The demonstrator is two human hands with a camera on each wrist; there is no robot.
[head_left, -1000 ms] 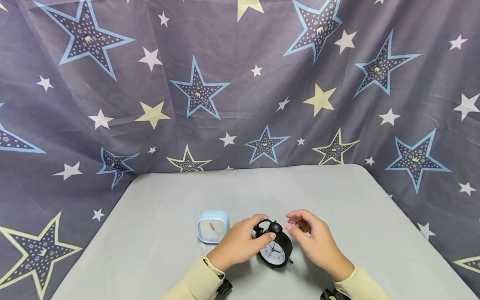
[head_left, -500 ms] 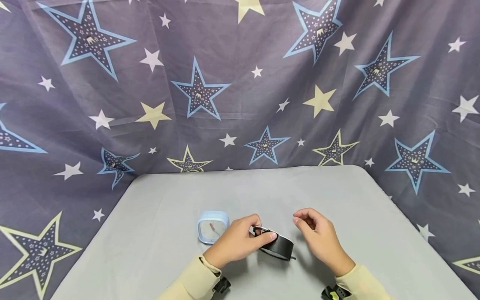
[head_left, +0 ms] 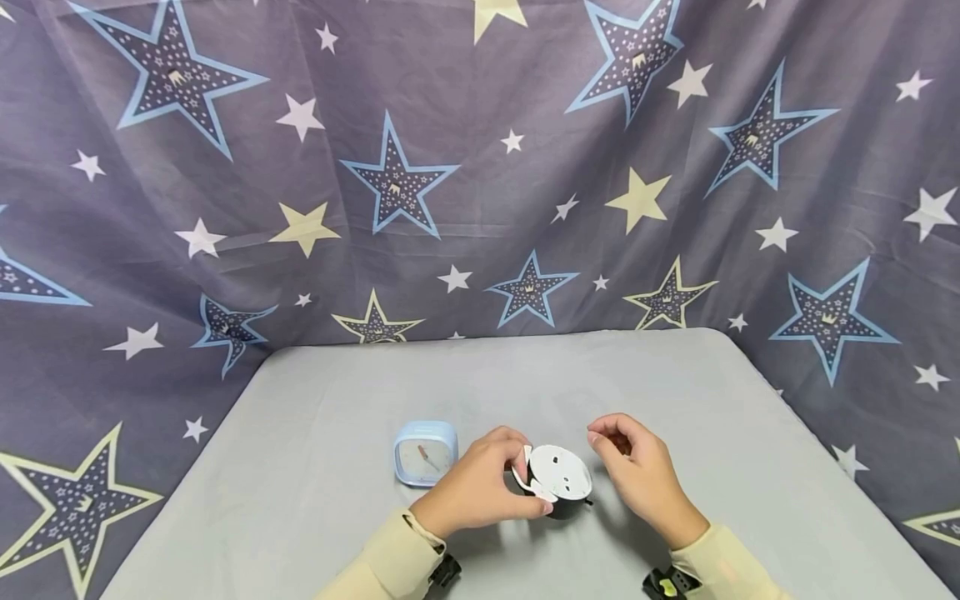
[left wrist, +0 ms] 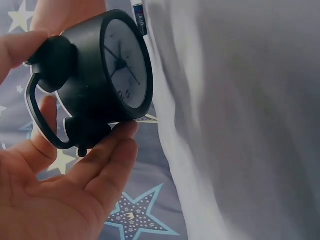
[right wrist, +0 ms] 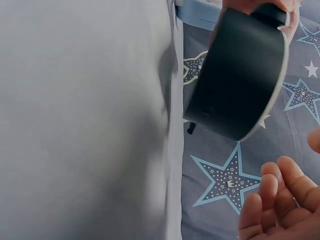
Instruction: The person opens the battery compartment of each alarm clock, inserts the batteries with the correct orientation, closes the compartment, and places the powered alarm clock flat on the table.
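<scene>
Gripping black clock [head_left: 561,483] by its bells [left wrist: 54,65] in left hand [head_left: 480,483] at table's [head_left: 322,442] near middle, with white back [head_left: 568,471] up, foot [head_left: 588,502] toward right; holding right hand [head_left: 637,475] just right, loosely curled, seemingly empty.

A blue clock [head_left: 426,453] stands on the grey surface [head_left: 322,408]; a starry curtain [head_left: 465,183] hangs behind them.
</scene>
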